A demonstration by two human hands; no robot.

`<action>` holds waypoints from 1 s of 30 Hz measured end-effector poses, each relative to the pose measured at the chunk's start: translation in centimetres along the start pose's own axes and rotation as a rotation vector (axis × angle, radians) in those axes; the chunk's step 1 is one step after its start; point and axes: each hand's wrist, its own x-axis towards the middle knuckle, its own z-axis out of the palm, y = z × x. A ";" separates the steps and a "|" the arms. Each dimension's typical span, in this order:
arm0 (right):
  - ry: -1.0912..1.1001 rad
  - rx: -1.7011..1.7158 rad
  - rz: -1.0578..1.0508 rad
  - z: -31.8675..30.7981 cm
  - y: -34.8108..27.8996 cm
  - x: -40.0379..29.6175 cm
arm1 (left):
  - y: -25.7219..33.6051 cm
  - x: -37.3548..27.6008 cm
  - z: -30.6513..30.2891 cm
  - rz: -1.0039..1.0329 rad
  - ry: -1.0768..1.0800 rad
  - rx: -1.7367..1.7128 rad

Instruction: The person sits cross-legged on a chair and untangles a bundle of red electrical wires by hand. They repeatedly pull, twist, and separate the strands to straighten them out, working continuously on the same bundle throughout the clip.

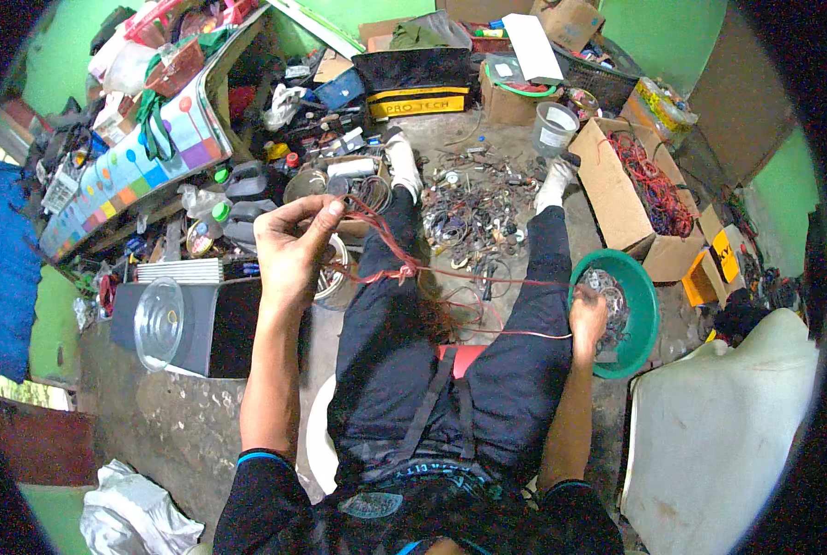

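My left hand [302, 232] is raised over my left thigh and pinches the end of a looped bundle of red wire [383, 232]. The bundle is tied in a knot [406, 271] above the gap between my legs. From the knot a strand runs taut to my right hand [588, 316], whose closed fingers grip it over the rim of a green plastic basin [647, 326]. Another thin strand sags from a loose tangle near my lap to the right hand. The basin holds metal-coloured scraps, partly hidden by the hand.
Small scrap parts [479, 201] lie scattered on the floor between my feet. A cardboard box of red wires [611, 187] stands at the right, near a clear bucket [554, 132]. Jugs with green caps [247, 222] and a black box with a clear lid [158, 322] stand left.
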 end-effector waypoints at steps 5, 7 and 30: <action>0.012 -0.064 -0.023 1.7 3.0 0.8 | -0.1 -0.4 -0.2 0.087 0.077 0.039; 0.067 -0.092 -0.043 2.1 3.7 1.0 | -0.7 -0.4 -0.8 0.155 0.169 0.017; -0.667 0.757 -0.621 -4.6 -11.0 -10.4 | -3.9 -5.3 2.7 -0.038 -0.709 0.203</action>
